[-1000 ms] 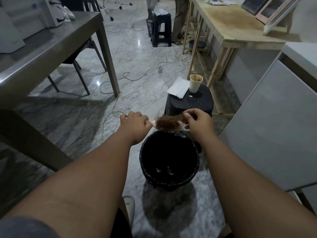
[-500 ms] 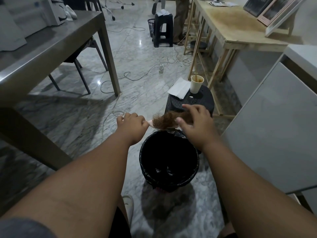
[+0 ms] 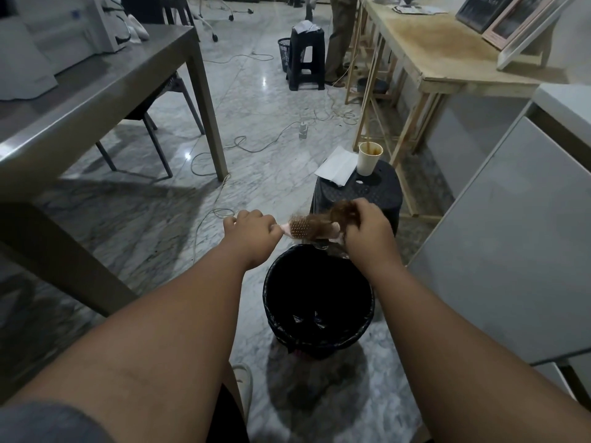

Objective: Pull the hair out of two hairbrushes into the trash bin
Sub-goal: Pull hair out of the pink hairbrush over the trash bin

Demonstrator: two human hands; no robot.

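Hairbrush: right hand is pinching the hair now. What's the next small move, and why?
Probably draw the right hand away from the hairbrush: the hair it pinches is still attached to the bristles, the left hand grips the handle, and the trash bin sits below.

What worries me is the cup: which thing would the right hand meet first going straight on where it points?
Past the hair it pinches, the right hand aims at the stool and napkin, left of the cup; height is unclear, so it may pass above.

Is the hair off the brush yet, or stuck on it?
Partly: the right hand pinches a raised clump of hair, the rest clings to the brush.
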